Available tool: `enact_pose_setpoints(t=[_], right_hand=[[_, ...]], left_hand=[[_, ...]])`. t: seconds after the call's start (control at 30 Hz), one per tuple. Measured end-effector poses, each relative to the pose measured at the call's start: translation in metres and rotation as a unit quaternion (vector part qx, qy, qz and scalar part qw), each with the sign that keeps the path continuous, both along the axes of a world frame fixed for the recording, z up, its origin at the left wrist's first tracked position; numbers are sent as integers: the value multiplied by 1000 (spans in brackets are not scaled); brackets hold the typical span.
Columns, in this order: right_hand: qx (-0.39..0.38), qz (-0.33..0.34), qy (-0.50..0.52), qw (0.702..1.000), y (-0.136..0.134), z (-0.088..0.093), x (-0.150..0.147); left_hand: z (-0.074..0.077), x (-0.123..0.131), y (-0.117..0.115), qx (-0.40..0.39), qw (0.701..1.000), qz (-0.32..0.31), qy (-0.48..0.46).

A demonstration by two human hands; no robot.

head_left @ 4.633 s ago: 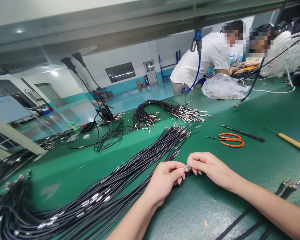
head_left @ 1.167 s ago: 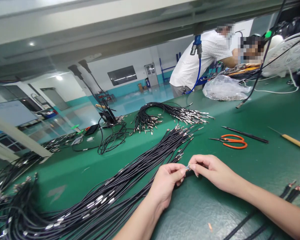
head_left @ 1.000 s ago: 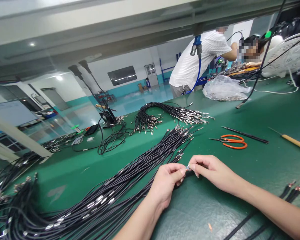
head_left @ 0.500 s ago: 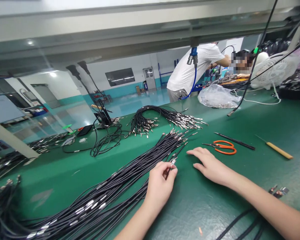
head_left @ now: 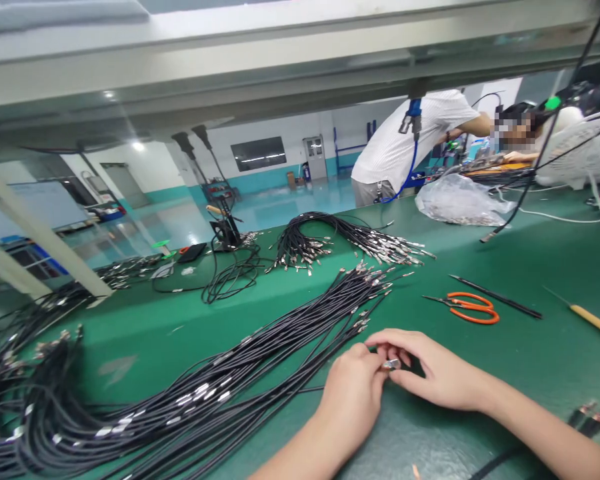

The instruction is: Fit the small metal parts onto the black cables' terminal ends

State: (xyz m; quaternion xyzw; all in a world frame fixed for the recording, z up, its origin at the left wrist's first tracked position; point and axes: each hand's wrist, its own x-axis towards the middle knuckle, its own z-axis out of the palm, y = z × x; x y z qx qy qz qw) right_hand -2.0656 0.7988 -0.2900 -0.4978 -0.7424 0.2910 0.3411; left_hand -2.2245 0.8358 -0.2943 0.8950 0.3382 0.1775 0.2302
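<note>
The left hand (head_left: 353, 393) and the right hand (head_left: 435, 370) are held together low over a green anti-static bench mat (head_left: 540, 267), meeting at a small silver metal terminal (head_left: 391, 364). The terminal lies in the gap between the two hands, its long axis running roughly level across the view with a slight tilt. Its exposed bright end points toward the right hand. Both hands are close to it, and the right hand's fingers reach further over it. The left fingers are curled closed against the terminal's left end, while the right thumb and forefinger appear closed in a pinch at its right end. The view here is poor: the fingers hide much of the part, so it is uncertain whether a wire runs from it or which hand bears the grip. A long bundle of thin black cables (head_left: 230, 393) with silver terminals lies to the left of the left hand, its tips just beyond the fingers. Orange-handled scissors (head_left: 473, 313), a slender black rod (head_left: 495, 305) and a yellow-handled awl (head_left: 597, 325) lie on the mat beyond the right hand, well apart from it and untouched.
</note>
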Motion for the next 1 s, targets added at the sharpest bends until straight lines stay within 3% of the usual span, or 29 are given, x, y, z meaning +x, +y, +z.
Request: enact_pose_setpoints(t=[0.17, 0.37, 0.57, 0.67, 0.77, 0.87, 1.0], right_hand=[[-28, -13, -64, 997, 1, -3, 4], [-40, 21, -73, 996, 0, 0, 4], [-53, -18, -71, 996, 0, 9, -6], [-95, 14, -95, 991, -4, 17, 13], [-198, 65, -83, 974, -14, 21, 38], [-296, 99, -96, 945, -23, 15, 52], [-288, 103, -90, 948, -21, 11, 54]], left_hand=[[0, -7, 1, 24, 998, 11, 50], [12, -15, 19, -12, 998, -50, 34], [26, -23, 31, -43, 988, -146, 14], [26, -26, 39, -36, 997, -70, -25], [16, -25, 46, 43, 999, 17, 9], [7, -21, 46, 114, 990, 41, 72], [5, -16, 41, 171, 982, 54, 66]])
